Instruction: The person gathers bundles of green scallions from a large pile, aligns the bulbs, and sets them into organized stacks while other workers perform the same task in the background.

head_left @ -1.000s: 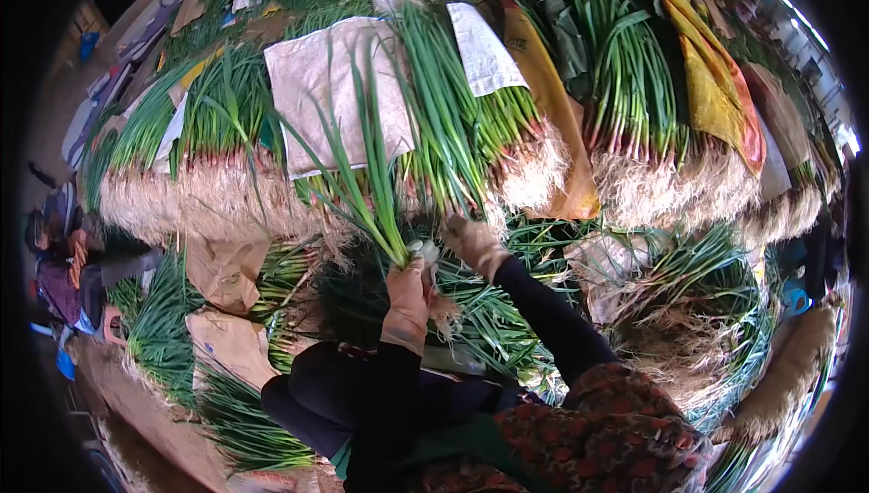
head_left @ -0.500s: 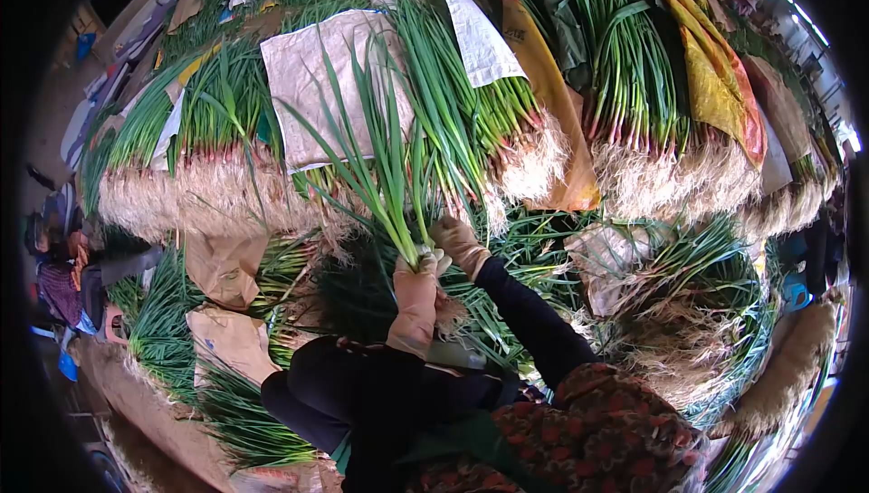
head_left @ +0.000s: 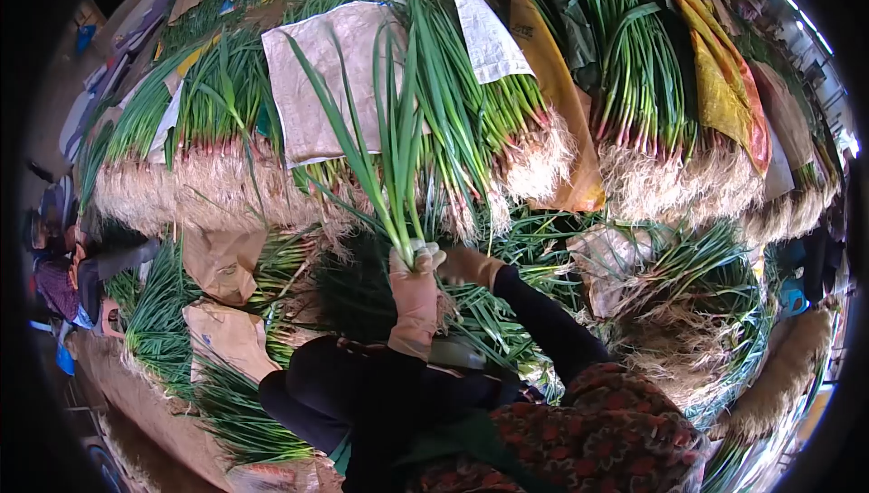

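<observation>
- Purple cloth [head_left: 56, 287] clothes another person at the far left, partly lost in shadow.
- Next come green onions in a row [head_left: 181, 181], roots all toward the wearer, probably so the ends stay even and easy to grasp.
- Below that row lie two brown sheets [head_left: 224, 262]; a small mark on the lower one is unreadable.
- A pale sack [head_left: 317, 86] covers leaves behind the work, perhaps as a divider or cover; no print shows on it.
- Centre: the left hand [head_left: 414, 292] is closed around the lower ends of a small bunch [head_left: 396, 194], leaves pointing up and away, likely gripped there because the stems are firmest.
- Just beside it is the right hand [head_left: 469, 266], blurred; I cannot tell whether its fingers hold anything.
- Farther right, an ochre sack [head_left: 543, 67] bears dark lettering, too small to read.
- Rightmost, a yellow-and-orange bag [head_left: 711, 86] drapes over more onions; no brand is legible.
</observation>
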